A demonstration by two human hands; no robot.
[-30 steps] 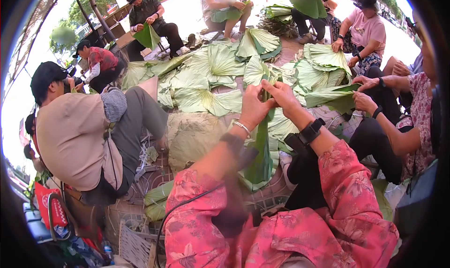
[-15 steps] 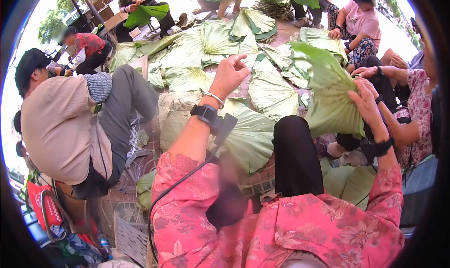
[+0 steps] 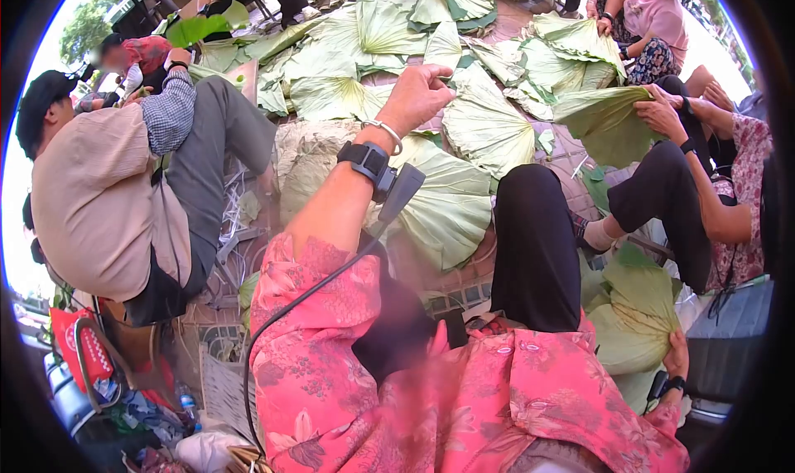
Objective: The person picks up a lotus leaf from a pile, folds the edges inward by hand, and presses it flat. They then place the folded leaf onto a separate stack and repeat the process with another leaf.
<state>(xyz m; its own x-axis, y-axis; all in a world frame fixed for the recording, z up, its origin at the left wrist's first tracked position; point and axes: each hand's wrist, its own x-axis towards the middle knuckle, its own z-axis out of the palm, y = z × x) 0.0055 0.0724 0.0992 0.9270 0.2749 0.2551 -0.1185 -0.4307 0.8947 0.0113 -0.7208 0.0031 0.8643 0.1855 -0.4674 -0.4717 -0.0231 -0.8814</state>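
My left hand (image 3: 416,96) is raised over the spread leaves, its fingers bent and slightly apart, with nothing visible between them. A bracelet and a watch with a cable are on that wrist. Low on the right, beside my thigh, my right hand (image 3: 677,353) grips the edge of a large pale green leaf (image 3: 631,312); part of the hand is cut off from sight by the leaf. Just beyond my left forearm lies a broad pale leaf (image 3: 443,204). Another fan-shaped leaf (image 3: 489,125) lies further ahead.
A co-worker on the right holds up a leaf (image 3: 609,121). At the left sits a person in a beige shirt (image 3: 108,200). More people sit around the leaf pile (image 3: 364,51). A red bag (image 3: 79,349) is at the lower left.
My right hand has gone from high on the right down beside my thigh, away from the raised leaf. The co-worker now holds up a leaf. My left hand has shifted slightly up and right.
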